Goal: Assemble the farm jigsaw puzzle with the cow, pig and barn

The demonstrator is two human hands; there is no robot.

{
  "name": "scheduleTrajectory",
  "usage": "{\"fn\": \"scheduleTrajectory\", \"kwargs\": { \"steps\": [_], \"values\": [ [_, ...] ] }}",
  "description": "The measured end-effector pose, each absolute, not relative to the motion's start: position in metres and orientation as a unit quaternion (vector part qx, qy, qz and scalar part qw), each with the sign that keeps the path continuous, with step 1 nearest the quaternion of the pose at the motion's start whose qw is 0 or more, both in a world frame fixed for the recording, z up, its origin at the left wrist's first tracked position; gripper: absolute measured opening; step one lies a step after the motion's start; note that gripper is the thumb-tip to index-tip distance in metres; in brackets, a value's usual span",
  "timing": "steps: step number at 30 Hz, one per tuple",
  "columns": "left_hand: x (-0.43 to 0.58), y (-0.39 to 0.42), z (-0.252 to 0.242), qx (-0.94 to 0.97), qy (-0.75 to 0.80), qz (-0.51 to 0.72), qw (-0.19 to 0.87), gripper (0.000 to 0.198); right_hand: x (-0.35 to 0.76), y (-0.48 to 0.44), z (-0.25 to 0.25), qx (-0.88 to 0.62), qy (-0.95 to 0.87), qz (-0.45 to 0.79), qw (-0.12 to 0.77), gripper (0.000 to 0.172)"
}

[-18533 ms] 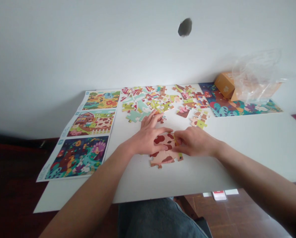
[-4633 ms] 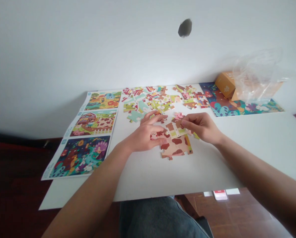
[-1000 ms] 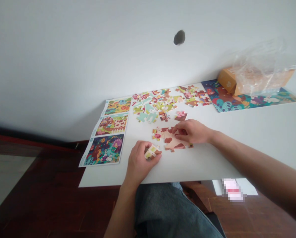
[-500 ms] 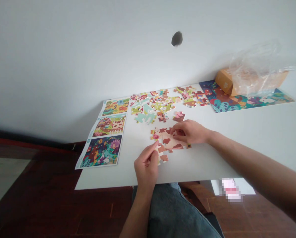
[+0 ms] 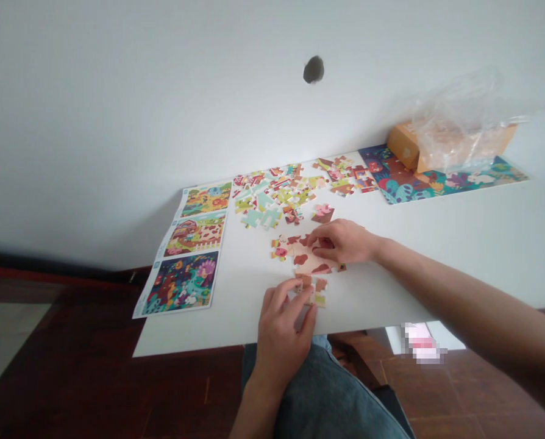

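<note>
At nine o'clock on smooth white tabletop, white-bordered, three-picture paper sheet. Six o'clock: my left hand, fingers slightly spread, tips on brown-and-pale-green cardboard puzzle pieces. Centre: cream, brown-spotted cardboard cow section, partly under my right hand; fingers curled, whether pinching I can't tell. Two o'clock: orange cardboard box.

Left fingers spread, right fingers curled

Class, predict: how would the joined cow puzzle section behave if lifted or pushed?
The cow section looks thin, so probably light. Lifted by an edge, it may separate where its pieces join. Flat on the smooth-looking table, it would likely slide.
</note>
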State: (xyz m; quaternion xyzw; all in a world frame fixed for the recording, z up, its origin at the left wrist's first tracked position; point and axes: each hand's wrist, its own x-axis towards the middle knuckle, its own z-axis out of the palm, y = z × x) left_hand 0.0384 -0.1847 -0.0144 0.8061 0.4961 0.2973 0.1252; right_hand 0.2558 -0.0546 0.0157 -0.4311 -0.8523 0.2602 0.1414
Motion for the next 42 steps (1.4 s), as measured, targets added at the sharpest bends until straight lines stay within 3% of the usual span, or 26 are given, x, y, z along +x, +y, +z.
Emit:
{"fn": "scheduleTrajectory", "kwargs": {
  "steps": [18, 22, 27, 42],
  "values": [
    [0.031, -0.180, -0.017, 0.822, 0.485, 0.267, 0.138, 0.033, 0.257, -0.054, 0.015, -0.431, -0.852, 0.261, 0.142, 0.025],
    [0.029, -0.177, -0.012, 0.820, 0.492, 0.257, 0.137, 0.025, 0.257, -0.054, 0.016, -0.425, -0.856, 0.261, 0.141, 0.026],
    [0.037, -0.176, -0.006, 0.825, 0.493, 0.249, 0.120, 0.044, 0.256, -0.054, 0.016, -0.425, -0.856, 0.260, 0.141, 0.027],
    [0.019, -0.164, -0.003, 0.862, 0.419, 0.223, 0.180, 0.046, 0.257, -0.052, 0.014, -0.413, -0.858, 0.266, 0.149, 0.026]
  ]
}}
